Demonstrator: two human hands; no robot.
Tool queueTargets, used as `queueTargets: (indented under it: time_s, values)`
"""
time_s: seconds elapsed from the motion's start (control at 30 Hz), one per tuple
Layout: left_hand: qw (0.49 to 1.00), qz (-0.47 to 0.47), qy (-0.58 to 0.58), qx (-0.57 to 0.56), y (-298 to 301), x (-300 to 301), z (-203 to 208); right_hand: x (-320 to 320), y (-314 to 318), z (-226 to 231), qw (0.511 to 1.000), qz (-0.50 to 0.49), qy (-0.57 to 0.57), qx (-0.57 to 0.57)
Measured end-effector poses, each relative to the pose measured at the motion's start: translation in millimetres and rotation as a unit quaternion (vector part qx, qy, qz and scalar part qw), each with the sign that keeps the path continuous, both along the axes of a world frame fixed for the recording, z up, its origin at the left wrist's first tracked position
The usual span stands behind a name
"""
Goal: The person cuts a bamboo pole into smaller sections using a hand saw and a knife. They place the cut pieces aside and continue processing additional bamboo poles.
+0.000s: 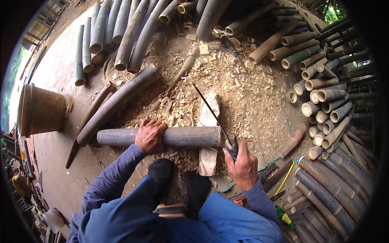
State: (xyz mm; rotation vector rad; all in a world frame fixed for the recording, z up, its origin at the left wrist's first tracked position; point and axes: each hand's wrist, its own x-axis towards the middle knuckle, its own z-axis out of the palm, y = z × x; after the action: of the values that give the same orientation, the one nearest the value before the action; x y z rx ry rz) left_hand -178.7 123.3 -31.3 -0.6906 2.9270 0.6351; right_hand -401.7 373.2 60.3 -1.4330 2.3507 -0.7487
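Sideways on the block: a bamboo length held for the blade

Crosswise in front of the seated person lies a bamboo section (178, 136), a smooth grey-green cylinder with its long axis running left to right across the view, one end pointing toward the brown bucket (40, 110) side and the other ending just past a pale wooden chopping block (208, 121). That right end rests on the block, whose rough, chipped plank stands at right angles to the pole, running away from the person. The left hand (150, 135) lies over the middle of the pole, fingers curled down across its top and wrapped on it. The right hand (243, 166) is closed in a fist around the dark handle of a long knife (212, 115); its thin, straight blade slants up and to the left from the hand, passing right at the pole's cut end. Whether the edge touches the bamboo cannot be told. Pale, curly wood shavings (219, 77) carpet the earth floor beyond the block. Cut bamboo poles (324, 105) with round hollow ends are stacked to the right, and longer dark culms (121, 32) lie side by side at the upper left. The person's dark socked feet (178, 178) sit just below the pole
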Motion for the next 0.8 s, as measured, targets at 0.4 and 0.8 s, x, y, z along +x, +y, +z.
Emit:
queueTargets:
  time_s: [0.4,0.8]
  values:
    - [1.0,0.011,-0.014,0.004,5.6,-1.1,4.6,-2.6,-1.0,0.7,0.999,0.022,0.0,-0.029]
    - [0.996,0.043,0.04,-0.069,23.1,6.0,0.7,-10.5,-2.3,-10.6,1.0,0.001,-0.008,-0.017]
